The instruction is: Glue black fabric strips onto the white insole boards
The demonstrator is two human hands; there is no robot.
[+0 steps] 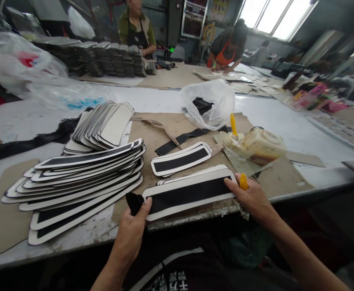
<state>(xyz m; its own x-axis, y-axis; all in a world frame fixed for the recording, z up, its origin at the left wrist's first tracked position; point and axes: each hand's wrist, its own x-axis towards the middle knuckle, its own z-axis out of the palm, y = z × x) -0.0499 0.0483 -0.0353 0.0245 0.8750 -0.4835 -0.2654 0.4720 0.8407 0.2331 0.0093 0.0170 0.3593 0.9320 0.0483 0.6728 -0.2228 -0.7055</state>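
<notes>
A long white panel with a black strip [189,195] along its middle spans my two hands at the table's front edge. My left hand [133,226] pinches its left end, thumb on top, and a loose black fabric piece [133,202] sticks up by those fingers. At the other end, my right hand [249,198] grips the panel with its thumb on the black strip. A yellow handle [243,182] pokes up from the right hand; the rest of that tool is hidden. Just behind lie shorter panels with black strips [181,159].
Left of the hands is a stack of similar panels [83,178], with plain white panels [116,123] behind. A yellow-handled applicator [233,124] stands by a cloudy glue container [258,143]. Beyond sits a plastic bag [209,103]. Two people [227,46] work across the table.
</notes>
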